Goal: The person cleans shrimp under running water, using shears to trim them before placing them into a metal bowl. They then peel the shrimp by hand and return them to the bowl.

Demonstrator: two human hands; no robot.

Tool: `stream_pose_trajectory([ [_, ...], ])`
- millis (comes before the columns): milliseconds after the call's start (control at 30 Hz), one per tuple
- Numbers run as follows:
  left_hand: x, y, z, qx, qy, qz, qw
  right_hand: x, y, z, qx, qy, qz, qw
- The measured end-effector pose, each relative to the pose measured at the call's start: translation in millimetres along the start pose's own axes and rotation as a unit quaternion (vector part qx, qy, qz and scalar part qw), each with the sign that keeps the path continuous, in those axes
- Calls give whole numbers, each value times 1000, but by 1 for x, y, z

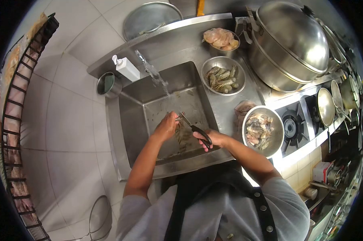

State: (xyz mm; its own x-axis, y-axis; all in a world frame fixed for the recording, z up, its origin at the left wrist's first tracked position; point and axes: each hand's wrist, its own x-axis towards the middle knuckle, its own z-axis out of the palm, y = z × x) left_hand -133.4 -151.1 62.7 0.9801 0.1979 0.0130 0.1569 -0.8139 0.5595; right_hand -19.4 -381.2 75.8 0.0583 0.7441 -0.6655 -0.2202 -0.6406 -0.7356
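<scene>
My right hand (216,138) grips a pair of black-handled scissors (196,129) over the sink, fingers through the handles. The blades point up and left toward my left hand (165,127). That hand is closed in a pinch on what looks like a shrimp (178,119), mostly hidden by the fingers; the scissor tips are right beside it. Beneath both hands, shrimp scraps (184,138) lie on the bottom of the steel sink (133,132). Water (159,78) runs from the tap (139,55) behind my left hand.
A metal bowl (208,63) of whole shrimp and another bowl (276,141) of shrimp stand right of the sink. Behind is a container of pale meat (221,39). A large steamer pot (286,48) and gas burner (290,125) are farther right; a white bottle (127,70) stands back left.
</scene>
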Motion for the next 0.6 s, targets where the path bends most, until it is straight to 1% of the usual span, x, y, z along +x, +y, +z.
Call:
stream_pose_trajectory([
  [33, 0, -2, -2, -2, 0, -2, 1000, 1, 0, 0, 18, 2, -10, 1000],
  [100, 0, -8, -7, -3, -15, 46, 999, 1, -1, 0, 57, 6, -31, 998],
  [133, 0, -13, -8, -3, -16, 45, 999, 0, -2, 2, 57, 6, -30, 998],
  [200, 3, -22, -7, -19, -9, 44, 999, -3, -5, 10, 116, 18, -66, 991],
  [300, 4, -25, -9, -21, -29, 41, 999, 6, 0, 12, 111, 27, -48, 992],
  [400, 3, -24, -11, -18, -38, 28, 999, 9, 5, 15, 125, 31, -66, 990],
  [433, 2, -25, -11, -18, -39, 28, 999, 8, 6, 13, 126, 32, -65, 989],
  [500, 1, -26, -12, -24, -37, 21, 999, 4, 5, 8, 73, 3, -55, 996],
  [533, 1, -27, -12, -25, -37, 20, 999, 4, 7, 7, 74, 3, -55, 996],
  [600, -1, -23, -16, -21, -71, 25, 997, 6, 12, 7, 88, -30, 4, 996],
])
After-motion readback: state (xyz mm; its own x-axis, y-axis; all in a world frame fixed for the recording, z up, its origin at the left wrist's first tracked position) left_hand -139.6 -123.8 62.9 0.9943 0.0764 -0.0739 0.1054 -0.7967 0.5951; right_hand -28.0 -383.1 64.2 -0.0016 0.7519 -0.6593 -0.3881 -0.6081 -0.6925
